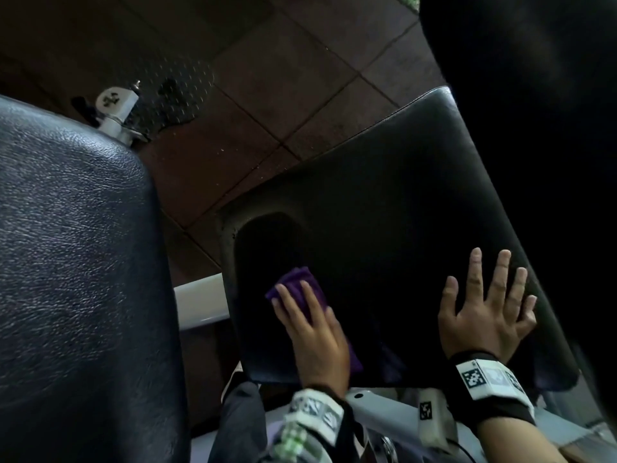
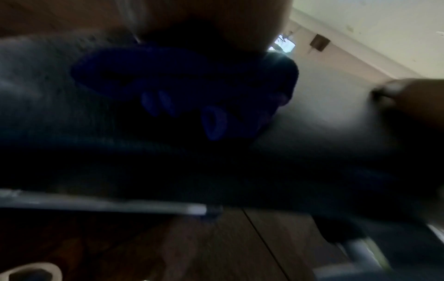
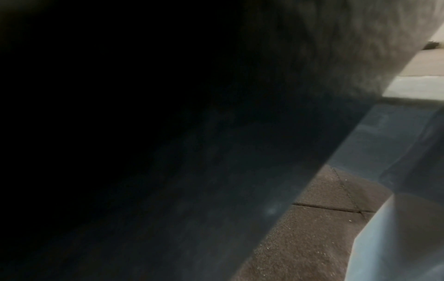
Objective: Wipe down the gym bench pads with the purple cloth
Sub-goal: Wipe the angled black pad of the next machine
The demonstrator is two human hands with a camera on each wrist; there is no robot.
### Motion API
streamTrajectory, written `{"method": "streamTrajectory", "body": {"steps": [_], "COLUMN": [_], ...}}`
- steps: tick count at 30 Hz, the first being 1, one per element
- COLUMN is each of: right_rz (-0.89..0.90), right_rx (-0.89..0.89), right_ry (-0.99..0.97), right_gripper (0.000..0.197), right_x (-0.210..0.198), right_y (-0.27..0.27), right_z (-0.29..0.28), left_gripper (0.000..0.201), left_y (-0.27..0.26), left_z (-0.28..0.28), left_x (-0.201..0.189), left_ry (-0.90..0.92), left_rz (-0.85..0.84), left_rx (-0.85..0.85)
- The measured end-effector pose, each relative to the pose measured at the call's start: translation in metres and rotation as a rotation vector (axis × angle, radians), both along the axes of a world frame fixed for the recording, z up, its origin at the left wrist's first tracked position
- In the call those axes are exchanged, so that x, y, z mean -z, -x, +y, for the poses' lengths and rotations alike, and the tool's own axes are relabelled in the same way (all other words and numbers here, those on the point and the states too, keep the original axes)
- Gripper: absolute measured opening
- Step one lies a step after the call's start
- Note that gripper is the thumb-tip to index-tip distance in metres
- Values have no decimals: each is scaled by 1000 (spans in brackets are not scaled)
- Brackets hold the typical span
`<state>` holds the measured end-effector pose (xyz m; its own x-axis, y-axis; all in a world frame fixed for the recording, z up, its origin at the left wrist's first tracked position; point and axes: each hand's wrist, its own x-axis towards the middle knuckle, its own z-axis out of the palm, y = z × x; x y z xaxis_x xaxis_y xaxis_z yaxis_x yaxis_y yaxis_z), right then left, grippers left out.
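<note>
A black seat pad fills the middle of the head view. My left hand lies flat on the folded purple cloth and presses it onto the pad's near left part, fingers straight. My right hand rests spread and flat on the pad's right side, holding nothing. In the left wrist view the cloth looks dark blue and bunched under the palm, and the pad stretches to the right. The right wrist view is mostly dark, with the pad close up.
A second black pad stands tall at the left, another dark pad at the upper right. White frame tubing shows between the pads. A white adjustment bracket sits over the brown rubber floor tiles.
</note>
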<state>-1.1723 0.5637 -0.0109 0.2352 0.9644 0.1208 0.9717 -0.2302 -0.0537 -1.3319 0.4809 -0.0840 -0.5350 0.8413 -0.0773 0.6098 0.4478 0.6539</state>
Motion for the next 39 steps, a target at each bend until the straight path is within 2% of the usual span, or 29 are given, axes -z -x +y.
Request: {"method": "streamTrajectory", "body": {"steps": [3, 7, 9, 12, 14, 17, 20, 23, 26, 29, 32, 34, 39], "right_rz": [-7, -14, -17, -7, -8, -9, -11, -6, -7, -14, -6, -12, -11], "right_rx": [7, 8, 13, 12, 8, 0, -11, -13, -20, -38, -37, -34, -35], "right_ry": [9, 10, 1, -4, -10, -12, -26, -28, -33, -58, -61, -71, -73], "right_gripper": [58, 58, 58, 58, 58, 58, 57, 57, 57, 56, 56, 55, 55], "right_x": [2, 2, 1, 0, 0, 1, 2, 2, 2, 3, 3, 3, 3], "right_y": [-1, -2, -1, 1, 1, 1, 1, 0, 0, -2, -2, 0, -1], "right_z": [1, 0, 0, 0, 0, 0, 0, 0, 0, 0, -1, -1, -1], "left_gripper": [55, 53, 54, 59, 62, 61, 60, 60, 59, 58, 54, 53, 56], "left_y": [-29, -13, 7, 42, 57, 60, 34, -19, -62, -72, -54, -31, 18], "left_z": [2, 55, 80, 96, 88, 48, -9, -44, -40, -9, 23, 37, 25], "left_x": [-12, -12, -9, -4, 3, 16, 20, 7, -7, -17, -19, -10, 11], "left_ry": [-37, -43, -39, -15, 0, 10, 46, 60, 46, 23, -31, -59, -15], "left_rz": [2, 109, 110, 7, -49, -31, -72, -142, -127, -94, -64, -51, -18], "left_rx": [130, 203, 158, 37, -36, -141, -235, -232, -186, -130, -38, -49, -251]}}
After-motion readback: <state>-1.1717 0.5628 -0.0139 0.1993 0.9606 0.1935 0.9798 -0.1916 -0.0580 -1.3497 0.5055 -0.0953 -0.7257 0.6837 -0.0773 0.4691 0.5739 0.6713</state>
